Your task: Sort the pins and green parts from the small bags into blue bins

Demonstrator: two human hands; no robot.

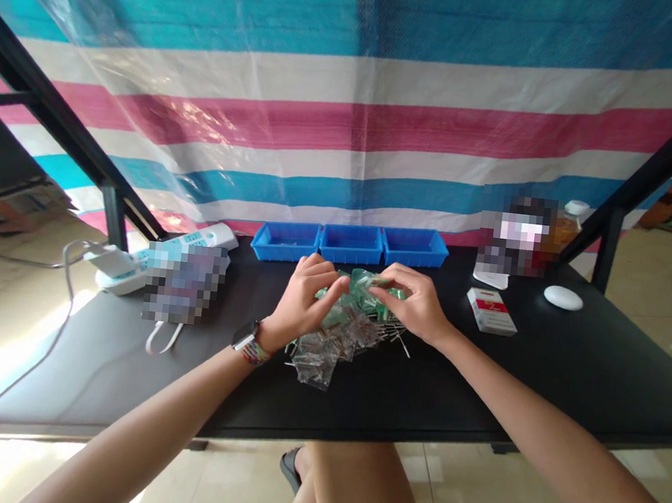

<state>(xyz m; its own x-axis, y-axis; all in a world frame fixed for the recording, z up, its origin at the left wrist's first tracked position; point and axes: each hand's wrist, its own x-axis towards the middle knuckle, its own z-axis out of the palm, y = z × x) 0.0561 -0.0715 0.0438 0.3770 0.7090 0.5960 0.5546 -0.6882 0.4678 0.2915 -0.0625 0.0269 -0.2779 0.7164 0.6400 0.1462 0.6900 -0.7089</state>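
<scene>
My right hand (pixel 413 301) is closed in a pinch on a small, clear green plastic bag (pixel 362 286). Opposite it, my left hand (pixel 311 301) has its fingers curled and its thumb against the bag's left side; its fingertips are partly hidden. Beneath both hands lies a pile of small clear plastic bags (pixel 319 354) with thin parts inside. Several loose metal pins or rods (pixel 402 334) stick out at the pile's right side, too small to name exactly. More green plastic shows between the hands.
Three blue trays (pixel 352 245) stand in a row behind the pile on the black table (pixel 259 407). At left are a power strip (pixel 217 239) and a cable (pixel 70 296). On the right lie a cigarette pack (pixel 490 312) and a white oval object (pixel 563 298). Striped sheeting (pixel 324 138) hangs behind.
</scene>
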